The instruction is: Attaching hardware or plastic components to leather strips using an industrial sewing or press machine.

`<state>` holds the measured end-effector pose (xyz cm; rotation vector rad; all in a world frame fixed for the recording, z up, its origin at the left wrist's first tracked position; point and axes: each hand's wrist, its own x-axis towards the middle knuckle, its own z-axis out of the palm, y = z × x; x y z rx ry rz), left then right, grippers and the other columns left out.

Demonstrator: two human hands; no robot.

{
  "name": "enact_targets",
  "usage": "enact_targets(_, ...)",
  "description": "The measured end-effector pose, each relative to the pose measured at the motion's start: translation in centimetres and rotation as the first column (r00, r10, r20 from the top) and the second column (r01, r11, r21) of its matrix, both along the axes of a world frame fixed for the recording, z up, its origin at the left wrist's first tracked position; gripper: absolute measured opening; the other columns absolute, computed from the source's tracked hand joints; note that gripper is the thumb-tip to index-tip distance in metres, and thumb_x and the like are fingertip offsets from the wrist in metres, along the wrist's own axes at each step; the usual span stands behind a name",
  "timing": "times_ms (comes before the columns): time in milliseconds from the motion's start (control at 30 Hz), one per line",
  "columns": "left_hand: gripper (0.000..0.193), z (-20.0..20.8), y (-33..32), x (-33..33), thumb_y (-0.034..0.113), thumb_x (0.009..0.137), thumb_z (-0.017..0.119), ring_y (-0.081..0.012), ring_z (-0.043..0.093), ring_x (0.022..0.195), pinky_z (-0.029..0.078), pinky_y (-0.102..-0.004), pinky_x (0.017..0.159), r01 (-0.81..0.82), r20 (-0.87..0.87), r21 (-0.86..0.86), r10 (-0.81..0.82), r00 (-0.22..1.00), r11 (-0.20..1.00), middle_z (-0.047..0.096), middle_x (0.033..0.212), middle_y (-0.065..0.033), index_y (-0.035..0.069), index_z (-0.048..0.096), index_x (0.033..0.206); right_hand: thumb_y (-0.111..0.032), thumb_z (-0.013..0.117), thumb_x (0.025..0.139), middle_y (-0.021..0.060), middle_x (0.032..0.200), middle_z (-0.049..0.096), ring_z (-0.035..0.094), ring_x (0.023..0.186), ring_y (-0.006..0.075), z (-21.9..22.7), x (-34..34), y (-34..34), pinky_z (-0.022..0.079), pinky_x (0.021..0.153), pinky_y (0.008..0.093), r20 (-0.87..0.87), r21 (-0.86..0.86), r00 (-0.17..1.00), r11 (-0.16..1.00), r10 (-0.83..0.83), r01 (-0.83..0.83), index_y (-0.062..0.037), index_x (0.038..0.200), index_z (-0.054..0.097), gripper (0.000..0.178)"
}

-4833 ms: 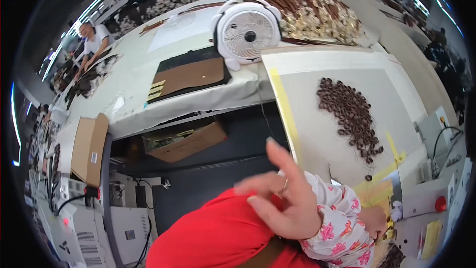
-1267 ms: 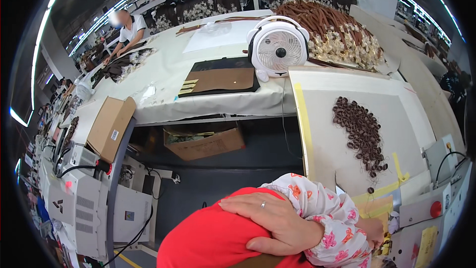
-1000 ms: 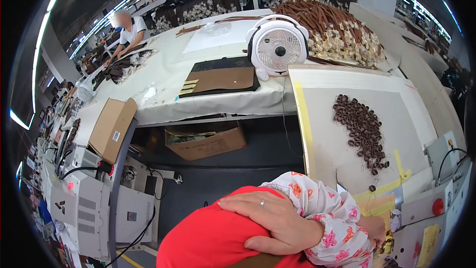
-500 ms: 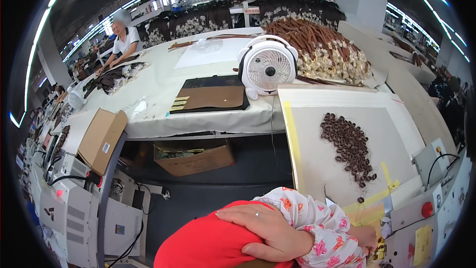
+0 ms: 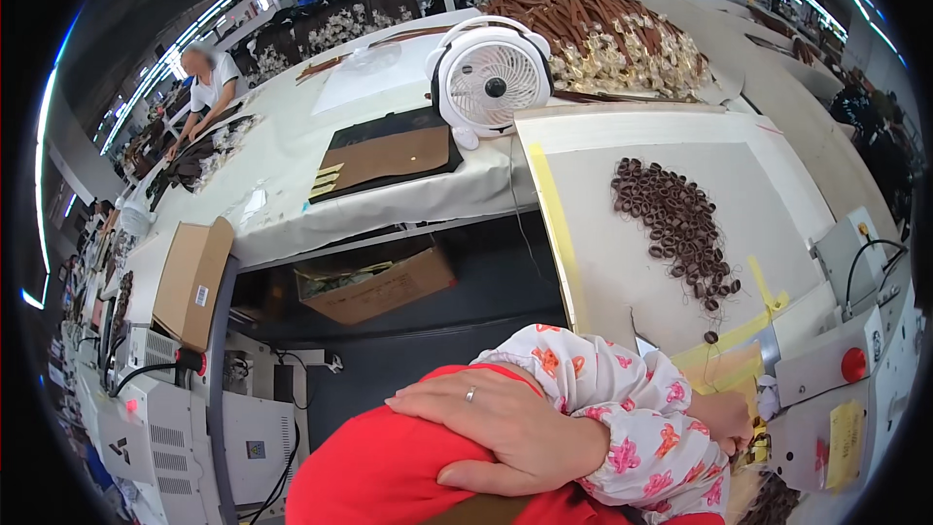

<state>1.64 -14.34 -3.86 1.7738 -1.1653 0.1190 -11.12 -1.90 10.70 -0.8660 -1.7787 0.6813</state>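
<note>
My right hand (image 5: 501, 433), with a ring on one finger, lies flat on red cloth (image 5: 364, 462), its fingers stretched out to the left. Both my forearms wear white oversleeves (image 5: 632, 447) with pink and orange patterns. The left one crosses above the right wrist toward the right. Its end shows my left hand (image 5: 724, 418), fingers curled against small brass-coloured parts (image 5: 760, 442) of a machine; anything between the fingertips is hidden. Beyond that hand, a board (image 5: 622, 277) carries a heap of dark brown loops (image 5: 671, 224) with loose threads. One single loop (image 5: 710, 337) lies nearer.
Grey machine housing (image 5: 821, 360) with a red button borders the right. A white fan (image 5: 491, 83), brown sheets (image 5: 384, 156) and brown straps (image 5: 593, 34) lie on the long table. A cardboard box (image 5: 374, 282) stands below. More brown loops (image 5: 773, 501) are at lower right. A co-worker (image 5: 209, 83) leans over the far left.
The whole view has shifted and tilted, so the table and fan sit higher and more left. Brown loops at lower right have come into view. My right hand stays on the red cloth.
</note>
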Motion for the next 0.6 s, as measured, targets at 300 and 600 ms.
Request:
enact_targets(300,0.011,1.1,0.4,0.4,0.021,0.064,0.059,-0.0234,0.057,0.058,0.044,-0.0323,0.054,-0.081,-0.037,0.112,0.085,0.996,0.990,0.059,0.063,-0.0068,0.014,0.065,0.070,-0.031,0.056,0.081,0.0153,0.099,0.054,0.052,0.092,0.0300,0.8,0.5,-1.1,0.041,0.077,0.0374,0.027,0.107,0.940,0.936,-0.339,0.335,0.0016,0.108,0.047,0.044)
enact_targets(600,0.014,2.1,-0.3,1.0,0.014,0.072,0.062,-0.0234,0.054,0.050,0.042,-0.0300,0.052,-0.029,-0.014,0.144,0.031,0.999,0.989,0.056,0.058,-0.0131,0.005,0.063,0.082,-0.019,0.059,0.076,0.0100,0.064,0.054,0.055,0.061,0.0277,-6.9,0.9,-18.9,0.043,0.054,0.0368,0.256,-0.078,0.121,0.104,-0.959,0.991,-0.0055,0.075,0.055,0.014)
